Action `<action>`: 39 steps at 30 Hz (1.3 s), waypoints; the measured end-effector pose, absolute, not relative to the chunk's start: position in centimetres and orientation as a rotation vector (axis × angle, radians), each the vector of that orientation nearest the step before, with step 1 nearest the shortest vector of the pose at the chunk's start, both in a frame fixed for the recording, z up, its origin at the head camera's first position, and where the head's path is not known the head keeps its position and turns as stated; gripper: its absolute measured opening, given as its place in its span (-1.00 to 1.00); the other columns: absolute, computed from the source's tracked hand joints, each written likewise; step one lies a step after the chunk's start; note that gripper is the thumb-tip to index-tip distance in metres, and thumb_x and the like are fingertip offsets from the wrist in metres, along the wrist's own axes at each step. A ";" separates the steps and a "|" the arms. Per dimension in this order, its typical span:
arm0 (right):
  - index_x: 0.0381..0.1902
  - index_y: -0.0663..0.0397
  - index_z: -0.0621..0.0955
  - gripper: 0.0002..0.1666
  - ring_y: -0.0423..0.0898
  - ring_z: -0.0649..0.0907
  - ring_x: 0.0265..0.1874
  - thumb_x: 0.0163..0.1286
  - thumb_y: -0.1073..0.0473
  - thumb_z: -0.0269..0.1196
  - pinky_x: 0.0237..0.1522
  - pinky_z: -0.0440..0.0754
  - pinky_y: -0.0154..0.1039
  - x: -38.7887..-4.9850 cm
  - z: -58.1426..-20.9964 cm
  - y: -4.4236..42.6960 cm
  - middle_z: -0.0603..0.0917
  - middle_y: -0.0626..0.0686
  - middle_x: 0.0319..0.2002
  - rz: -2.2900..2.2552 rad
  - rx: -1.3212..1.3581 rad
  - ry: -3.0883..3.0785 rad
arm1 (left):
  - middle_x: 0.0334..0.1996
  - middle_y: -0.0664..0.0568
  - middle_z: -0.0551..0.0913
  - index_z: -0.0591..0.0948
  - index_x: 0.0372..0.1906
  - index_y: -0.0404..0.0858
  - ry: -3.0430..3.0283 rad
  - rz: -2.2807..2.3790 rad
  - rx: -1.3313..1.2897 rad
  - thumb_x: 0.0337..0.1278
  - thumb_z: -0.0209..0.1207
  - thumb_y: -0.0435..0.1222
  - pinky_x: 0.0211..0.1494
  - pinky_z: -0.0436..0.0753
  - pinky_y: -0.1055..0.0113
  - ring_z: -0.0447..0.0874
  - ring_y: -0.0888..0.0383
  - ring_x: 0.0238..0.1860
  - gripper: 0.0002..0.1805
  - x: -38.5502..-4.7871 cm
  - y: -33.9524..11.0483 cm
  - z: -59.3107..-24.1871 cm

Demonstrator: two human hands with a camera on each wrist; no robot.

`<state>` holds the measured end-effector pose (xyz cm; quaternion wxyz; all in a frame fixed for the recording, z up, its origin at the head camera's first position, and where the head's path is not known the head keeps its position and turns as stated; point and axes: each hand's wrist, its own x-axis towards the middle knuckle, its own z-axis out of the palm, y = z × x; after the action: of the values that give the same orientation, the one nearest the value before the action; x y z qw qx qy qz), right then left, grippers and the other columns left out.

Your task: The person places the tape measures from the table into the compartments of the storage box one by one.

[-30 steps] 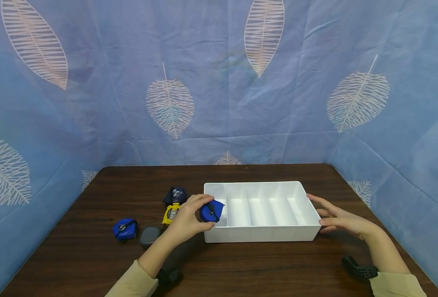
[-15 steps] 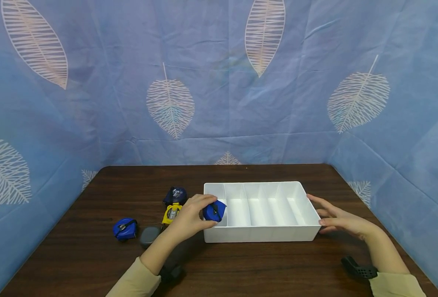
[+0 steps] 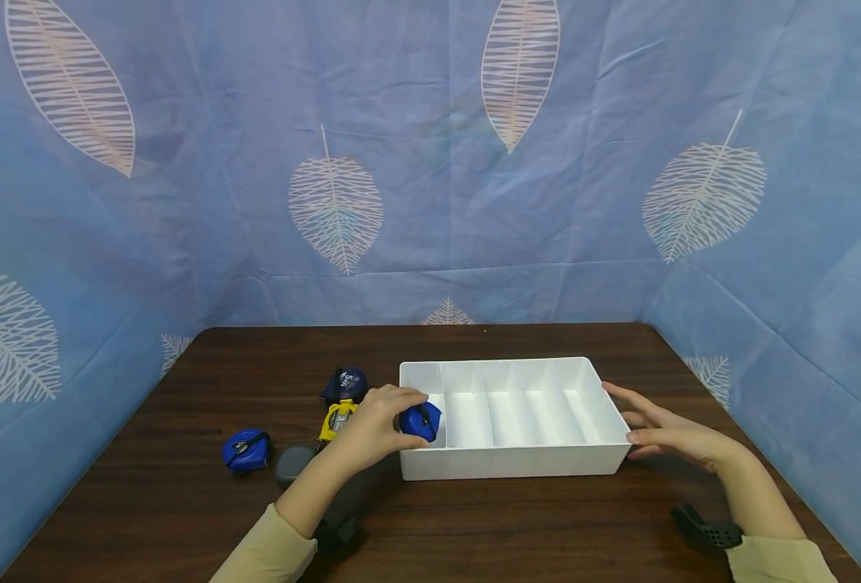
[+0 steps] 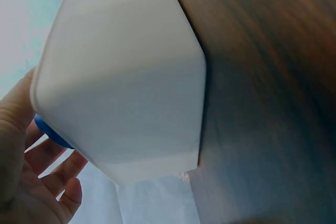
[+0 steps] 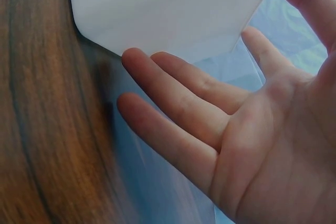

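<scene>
My left hand (image 3: 375,425) pinches a blue tape measure (image 3: 420,422) between thumb and fingers, over the leftmost compartment of a white divided box (image 3: 517,461). The tape measure sits at rim height, partly inside. In the left wrist view, only a blue sliver of the tape measure (image 4: 52,132) shows past the box wall (image 4: 131,103). At the box's right end, my right hand (image 3: 667,429) has its fingers spread along the wall. The right wrist view has these fingers (image 5: 184,103) fairly straight, with fingertips at the white wall (image 5: 157,14).
Left of the box lie a dark blue tape measure (image 3: 346,384), a yellow tape measure (image 3: 338,419), another blue tape measure (image 3: 246,450) and a dark grey rounded object (image 3: 294,465), partly behind the left forearm. The brown table (image 3: 510,526) meets a blue leaf-patterned cloth (image 3: 430,202).
My left hand has shifted slightly right and lowered the blue tape measure a little into the leftmost compartment. The right hand stays at the box's right end.
</scene>
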<state>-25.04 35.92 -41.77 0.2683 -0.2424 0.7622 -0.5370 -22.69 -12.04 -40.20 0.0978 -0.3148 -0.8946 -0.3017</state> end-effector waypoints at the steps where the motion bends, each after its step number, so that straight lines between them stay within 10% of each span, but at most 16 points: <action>1: 0.54 -0.19 -0.27 -0.12 0.19 0.41 0.23 0.49 0.29 -0.08 0.01 0.49 0.11 -25.1 -41.8 35.9 -0.10 0.55 0.38 -1.448 -0.645 2.058 | 0.08 -0.03 0.60 0.60 0.15 -0.25 -2.660 -0.878 -0.942 -0.15 0.47 -0.10 0.15 0.41 -0.09 0.47 -0.03 0.10 -0.34 -22.7 -12.1 -40.3; 19: 0.53 -0.15 -0.28 -0.12 0.08 0.46 0.20 0.49 0.26 -0.05 0.02 0.49 0.14 -24.9 -41.7 35.7 -0.11 0.54 0.39 -1.453 -0.634 2.056 | 0.04 0.05 0.64 0.67 0.07 -0.22 -2.717 -0.967 -1.081 -0.10 0.46 -0.13 0.18 0.28 -0.10 0.49 0.03 0.09 -0.46 -23.7 -12.4 -40.6; 39: 0.54 -0.18 -0.25 -0.13 -0.04 0.45 0.20 0.49 0.27 -0.07 0.01 0.49 0.13 -24.8 -41.5 35.4 -0.15 0.53 0.40 -1.434 -0.662 2.061 | -0.06 0.01 0.68 0.68 0.03 -0.29 -2.704 -1.124 -1.271 0.01 0.38 -0.19 -0.02 0.57 0.22 0.56 0.09 -0.03 -0.56 -24.6 -12.9 -40.5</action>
<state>-24.76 35.44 -41.54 0.2689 -0.2456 0.7645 -0.5320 -24.58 -12.94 -40.50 -0.0255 -0.3981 -0.8468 -0.3519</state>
